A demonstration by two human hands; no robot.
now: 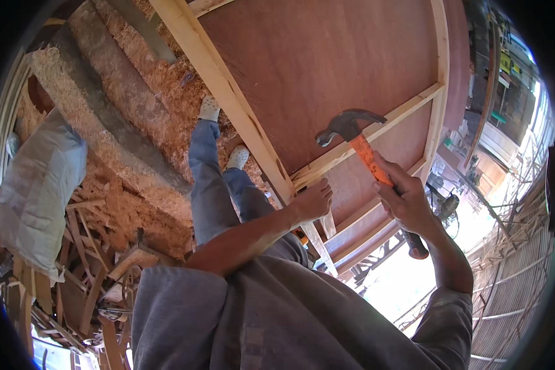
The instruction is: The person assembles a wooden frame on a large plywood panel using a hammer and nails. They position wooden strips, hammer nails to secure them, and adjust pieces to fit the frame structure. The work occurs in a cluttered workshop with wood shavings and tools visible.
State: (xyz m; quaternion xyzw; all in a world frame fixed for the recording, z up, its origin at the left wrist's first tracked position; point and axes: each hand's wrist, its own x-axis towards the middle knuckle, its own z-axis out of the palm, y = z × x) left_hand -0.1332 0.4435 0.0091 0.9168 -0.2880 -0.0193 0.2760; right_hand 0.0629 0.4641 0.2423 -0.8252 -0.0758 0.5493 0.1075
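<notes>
My right hand (pixel 408 198) is wrapped round the orange-and-black handle of a claw hammer (pixel 369 159). The hammer is raised, its dark steel head up over a crosspiece (pixel 339 158) of a pale wooden frame (pixel 231 89). At the corner where that crosspiece meets the long side rail, my left hand (pixel 312 200) rests with curled fingers. What those fingers pinch, if anything, is too small or hidden to make out. A reddish-brown plywood panel (pixel 324 68) lies against the frame's members.
Wood shavings (pixel 166 129) cover the floor on the left, around thick planks (pixel 98 92). A white sack (pixel 40 191) stands at far left above a heap of scrap wood (pixel 92 259). Tools and boards (pixel 505 105) crowd the far right.
</notes>
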